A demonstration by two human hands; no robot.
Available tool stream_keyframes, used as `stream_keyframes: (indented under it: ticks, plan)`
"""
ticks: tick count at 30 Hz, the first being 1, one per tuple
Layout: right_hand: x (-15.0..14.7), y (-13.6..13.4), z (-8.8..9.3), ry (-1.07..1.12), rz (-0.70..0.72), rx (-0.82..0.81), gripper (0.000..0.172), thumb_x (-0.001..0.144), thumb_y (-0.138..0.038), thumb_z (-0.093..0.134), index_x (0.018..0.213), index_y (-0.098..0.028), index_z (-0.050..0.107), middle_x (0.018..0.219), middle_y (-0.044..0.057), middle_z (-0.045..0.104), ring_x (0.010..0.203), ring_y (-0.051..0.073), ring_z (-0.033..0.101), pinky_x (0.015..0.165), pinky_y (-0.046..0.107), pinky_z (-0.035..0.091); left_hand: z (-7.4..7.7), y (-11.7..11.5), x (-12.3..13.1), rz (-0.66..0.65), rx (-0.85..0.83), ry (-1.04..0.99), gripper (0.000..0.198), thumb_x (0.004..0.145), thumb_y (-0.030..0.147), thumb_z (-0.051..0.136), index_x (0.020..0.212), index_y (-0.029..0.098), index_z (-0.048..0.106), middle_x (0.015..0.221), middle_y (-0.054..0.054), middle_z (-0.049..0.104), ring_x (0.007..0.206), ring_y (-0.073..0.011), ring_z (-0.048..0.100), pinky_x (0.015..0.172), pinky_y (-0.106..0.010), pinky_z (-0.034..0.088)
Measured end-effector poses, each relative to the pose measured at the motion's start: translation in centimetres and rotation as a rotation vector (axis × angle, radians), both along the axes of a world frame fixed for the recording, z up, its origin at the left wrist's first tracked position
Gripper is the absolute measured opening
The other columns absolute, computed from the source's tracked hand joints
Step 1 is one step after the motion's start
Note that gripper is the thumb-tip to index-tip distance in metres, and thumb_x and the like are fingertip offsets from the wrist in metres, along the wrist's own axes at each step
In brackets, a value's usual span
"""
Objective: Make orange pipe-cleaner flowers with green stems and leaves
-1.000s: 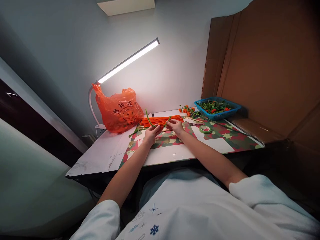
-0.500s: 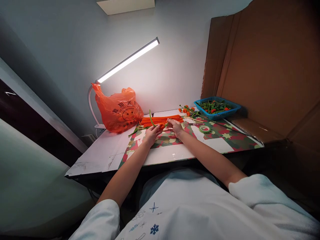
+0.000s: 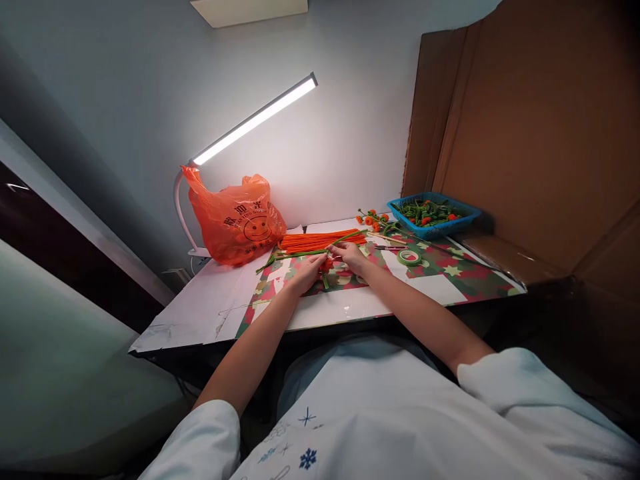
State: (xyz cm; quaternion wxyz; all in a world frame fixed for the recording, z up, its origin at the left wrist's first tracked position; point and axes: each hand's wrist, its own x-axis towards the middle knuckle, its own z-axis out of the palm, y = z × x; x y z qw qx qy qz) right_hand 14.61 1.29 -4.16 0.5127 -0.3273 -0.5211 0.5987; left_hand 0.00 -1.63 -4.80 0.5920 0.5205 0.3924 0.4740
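My left hand (image 3: 306,275) pinches a small orange flower (image 3: 328,265) at the table's middle; a short green end (image 3: 325,281) hangs below the bloom. Against it, the fingers of my right hand (image 3: 349,256) are closed on a green pipe cleaner (image 3: 350,236), whose long free end slants up to the right. Fingertips hide where green meets orange. Just behind both hands lies a bundle of orange pipe cleaners (image 3: 320,241). Several green pipe cleaners (image 3: 299,254) lie in front of that bundle.
Right of my hands are a roll of green tape (image 3: 410,257), finished orange flowers (image 3: 370,220) and a blue basket (image 3: 435,232) of green and orange pieces. An orange plastic bag (image 3: 240,227) hangs by the lit lamp (image 3: 257,119). Cardboard (image 3: 525,147) walls the right side.
The flower has turned in my fingers: the green pipe cleaner that stood up at the left now slants up to the right, and a green end points down. My right hand has shifted slightly left.
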Motion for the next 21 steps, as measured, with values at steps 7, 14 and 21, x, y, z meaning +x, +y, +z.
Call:
stream_keyframes:
  ticks: [7,14,21]
  plan:
    - [-0.3,-0.3,0.8,0.1,-0.104,-0.025,0.024,0.075,-0.037,0.074,0.077,-0.017,0.059,0.07,0.0,0.068,0.06,0.01,0.061,0.053,0.02,0.049,0.0,-0.2,-0.1,-0.059,0.057,0.144,0.042,0.059,0.046,0.082,0.081,0.014,0.065,0.064,0.002,0.059,0.042,-0.0039,0.042,0.04,-0.019,0.033]
    - [0.7,1.0,0.6,0.233,-0.197,-0.156,0.015,0.082,-0.024,0.066,0.073,-0.018,0.056,0.063,-0.003,0.064,0.055,0.008,0.058,0.049,0.017,0.045,0.5,-0.6,0.0,-0.075,0.058,0.153,0.046,0.067,0.059,0.071,0.072,0.014,0.068,0.046,0.006,0.045,0.033,-0.0028,0.03,0.035,-0.019,0.022]
    - [1.0,0.9,1.1,0.282,-0.252,-0.138,0.021,0.079,-0.022,0.07,0.066,-0.018,0.054,0.06,-0.003,0.063,0.053,0.008,0.058,0.056,0.019,0.049,0.8,-1.5,0.0,-0.155,0.168,0.353,0.046,0.072,0.06,0.067,0.073,0.014,0.071,0.046,0.003,0.048,0.036,-0.005,0.036,0.038,-0.02,0.025]
